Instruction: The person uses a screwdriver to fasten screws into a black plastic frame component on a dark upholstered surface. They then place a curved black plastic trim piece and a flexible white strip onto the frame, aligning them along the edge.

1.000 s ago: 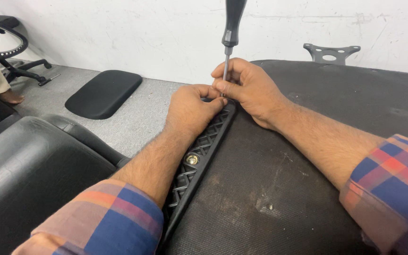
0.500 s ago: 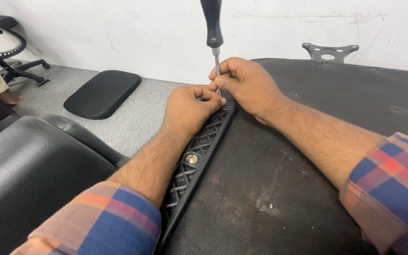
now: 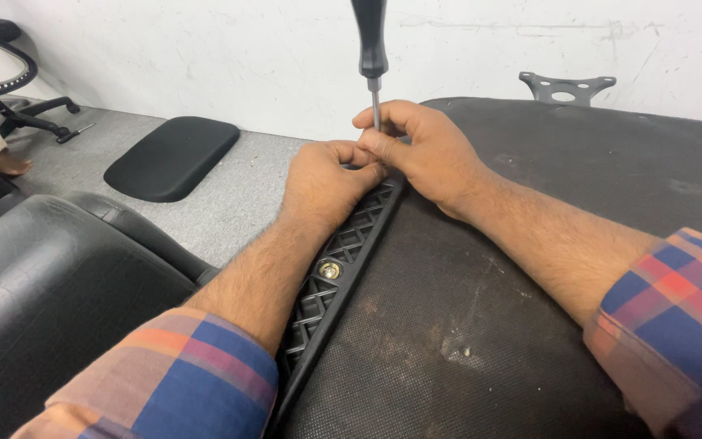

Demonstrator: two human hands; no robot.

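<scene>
A screwdriver (image 3: 370, 41) with a black handle stands upright, its metal shaft pointing down into a black ribbed plastic rail (image 3: 331, 289). The rail runs along the edge of a black chair seat underside (image 3: 489, 325). My right hand (image 3: 428, 154) pinches the shaft with its fingertips. My left hand (image 3: 327, 179) lies on the rail with its fingers closed around the shaft's lower end, touching my right hand. The tip and whatever sits under it are hidden by my fingers. A brass-coloured screw (image 3: 331, 269) sits in the rail nearer to me.
A black padded cushion (image 3: 172, 156) lies on the grey floor to the left. A black leather chair part (image 3: 42, 301) is at the lower left. A metal bracket (image 3: 566, 85) sits at the seat's far edge. An office chair base (image 3: 10, 89) and another person's foot (image 3: 2, 162) are at far left.
The screwdriver handle has swung from leaning right to standing nearly straight. Both hands stay pinched at its lower end.
</scene>
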